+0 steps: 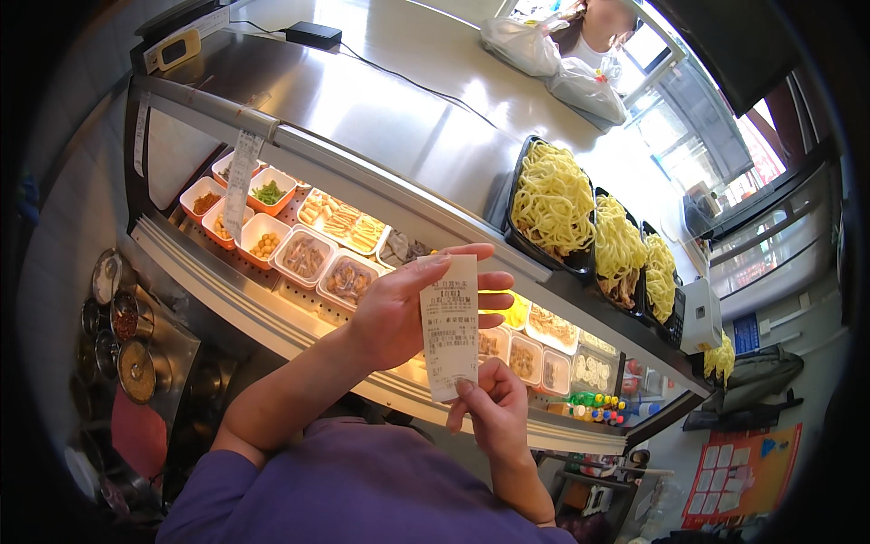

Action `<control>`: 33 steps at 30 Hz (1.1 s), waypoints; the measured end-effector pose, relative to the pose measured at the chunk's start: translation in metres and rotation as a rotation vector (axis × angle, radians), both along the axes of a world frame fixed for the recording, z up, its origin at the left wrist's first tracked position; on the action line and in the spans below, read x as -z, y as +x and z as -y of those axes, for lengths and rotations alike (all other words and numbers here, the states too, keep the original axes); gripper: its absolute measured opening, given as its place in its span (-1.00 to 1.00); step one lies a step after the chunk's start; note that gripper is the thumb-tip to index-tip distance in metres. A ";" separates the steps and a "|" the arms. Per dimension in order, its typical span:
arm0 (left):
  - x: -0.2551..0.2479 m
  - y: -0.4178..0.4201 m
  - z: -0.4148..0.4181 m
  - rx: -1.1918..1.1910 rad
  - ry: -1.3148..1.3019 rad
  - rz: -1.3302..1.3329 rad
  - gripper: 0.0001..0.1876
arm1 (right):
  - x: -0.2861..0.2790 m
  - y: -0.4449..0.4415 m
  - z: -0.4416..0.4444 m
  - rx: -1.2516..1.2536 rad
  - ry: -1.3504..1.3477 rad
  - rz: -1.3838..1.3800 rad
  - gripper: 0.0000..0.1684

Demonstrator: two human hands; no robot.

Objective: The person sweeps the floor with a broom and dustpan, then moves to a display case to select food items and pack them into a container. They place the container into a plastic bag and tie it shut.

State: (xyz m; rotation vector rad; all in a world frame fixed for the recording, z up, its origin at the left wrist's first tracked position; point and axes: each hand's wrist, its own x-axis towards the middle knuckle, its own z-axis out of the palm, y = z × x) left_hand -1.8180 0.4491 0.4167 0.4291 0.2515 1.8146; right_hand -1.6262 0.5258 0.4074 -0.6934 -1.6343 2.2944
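A white printed paper receipt [449,326] is held upright in front of my chest, its printed side towards me. My left hand [394,309] supports it from behind, with the thumb along its upper left edge and the fingers spread out past its right side. Between thumb and fingers, my right hand [499,404] pinches the receipt's lower right corner. Behind both hands runs a lit display case [299,347] with several food trays. Nearest to my left hand are a tray of dark sliced food [348,277] and a tray of dark grey pieces [404,250], partly covered by the hand.
Black containers of yellow noodles [554,197] line the counter edge [408,183]. Plastic bags [588,88] stand at the far window, with a person [601,41] beyond. Another paper slip [242,180] hangs over the case. Metal seasoning pots [136,370] stand at left.
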 end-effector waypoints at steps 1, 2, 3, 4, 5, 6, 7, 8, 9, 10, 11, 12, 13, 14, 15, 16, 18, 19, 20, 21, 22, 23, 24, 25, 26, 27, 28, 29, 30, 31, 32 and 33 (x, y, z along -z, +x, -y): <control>0.000 0.001 0.001 0.004 0.000 0.003 -0.49 | 0.000 0.001 0.001 0.003 0.000 0.000 -0.88; -0.001 0.001 0.001 0.004 -0.001 -0.002 -0.48 | 0.000 0.001 0.002 0.003 0.002 -0.001 -0.88; -0.001 0.002 0.002 0.004 -0.003 -0.007 -0.48 | 0.000 0.002 0.002 0.004 0.004 -0.001 -0.88; -0.002 0.002 0.002 0.004 -0.006 -0.012 -0.48 | 0.000 0.003 0.003 0.004 0.006 -0.002 -0.88; -0.001 0.003 0.003 0.006 -0.003 -0.008 -0.48 | 0.000 0.004 0.003 0.007 0.002 -0.005 -0.88; 0.001 0.003 0.003 0.009 0.002 -0.003 -0.48 | 0.001 0.004 0.005 0.010 0.000 -0.007 -0.88; 0.002 0.003 0.003 0.012 0.007 0.001 -0.48 | 0.001 0.005 0.006 0.014 -0.002 -0.010 -0.88; 0.003 0.003 0.004 0.012 0.007 0.006 -0.48 | 0.002 0.005 0.006 0.010 0.004 -0.009 -0.88; 0.004 0.003 0.004 0.013 0.005 0.011 -0.48 | 0.003 0.005 0.006 0.006 0.007 -0.007 -0.87; 0.004 0.003 0.005 0.013 0.004 0.017 -0.49 | 0.004 0.005 0.006 0.002 0.011 -0.006 -0.87; 0.005 0.003 0.005 0.013 0.004 0.016 -0.49 | 0.004 0.005 0.007 0.006 0.015 0.000 -0.88; 0.006 0.003 0.006 0.011 0.003 0.015 -0.49 | 0.004 0.004 0.008 0.007 0.018 0.006 -0.89; 0.007 0.004 0.006 0.008 0.002 0.014 -0.49 | 0.004 0.004 0.009 0.007 0.020 0.011 -0.90; 0.007 0.004 0.006 0.015 0.005 0.024 -0.49 | 0.004 0.004 0.009 -0.002 0.018 0.008 -0.89; 0.008 0.004 0.006 0.019 0.007 0.034 -0.49 | 0.004 0.004 0.009 -0.012 0.015 0.006 -0.87; 0.008 0.004 0.007 0.023 0.010 0.044 -0.49 | 0.004 0.003 0.010 -0.023 0.011 0.004 -0.85; 0.008 0.003 0.007 0.023 -0.002 0.030 -0.49 | 0.005 0.003 0.010 -0.023 0.012 0.008 -0.85; 0.008 0.003 0.007 0.023 -0.007 0.023 -0.48 | 0.005 0.003 0.009 -0.023 0.014 0.010 -0.85; 0.008 0.004 0.007 0.025 -0.013 0.028 -0.48 | 0.005 0.004 0.009 -0.024 0.007 0.015 -0.86; 0.006 0.004 0.007 0.026 -0.017 0.030 -0.48 | 0.005 0.004 0.009 -0.025 0.003 0.017 -0.86; 0.005 0.004 0.007 0.028 -0.021 0.032 -0.48 | 0.006 0.004 0.009 -0.025 -0.002 0.020 -0.86; 0.005 0.004 0.007 0.024 -0.021 0.025 -0.48 | 0.006 0.003 0.009 -0.024 -0.005 0.017 -0.86; 0.005 0.004 0.007 0.019 -0.021 0.020 -0.48 | 0.006 0.003 0.010 -0.023 -0.009 0.016 -0.86; 0.005 0.004 0.007 0.014 -0.021 0.016 -0.49 | 0.007 0.002 0.010 -0.022 -0.013 0.016 -0.86; 0.004 0.004 0.006 0.008 -0.020 0.007 -0.49 | 0.007 0.001 0.010 -0.021 -0.012 0.013 -0.87; 0.004 0.005 0.005 0.004 -0.018 0.001 -0.49 | 0.008 0.000 0.010 -0.018 -0.012 0.012 -0.86; 0.003 0.005 0.003 0.001 -0.017 -0.005 -0.49 | 0.008 0.000 0.010 -0.015 -0.011 0.011 -0.85; 0.002 0.005 0.002 0.002 -0.022 -0.002 -0.49 | 0.008 0.000 0.010 -0.020 -0.004 0.012 -0.84; 0.001 0.006 0.001 0.005 -0.028 0.002 -0.49 | 0.006 -0.001 0.010 -0.024 0.002 0.013 -0.83; 0.000 0.006 0.000 0.007 -0.033 0.005 -0.49 | 0.005 -0.001 0.010 -0.028 0.009 0.014 -0.82; -0.001 0.006 -0.001 0.008 -0.035 0.004 -0.49 | 0.004 -0.002 0.009 -0.027 0.009 0.017 -0.82; -0.002 0.006 -0.001 0.008 -0.036 0.002 -0.49 | 0.002 -0.002 0.009 -0.025 0.010 0.019 -0.82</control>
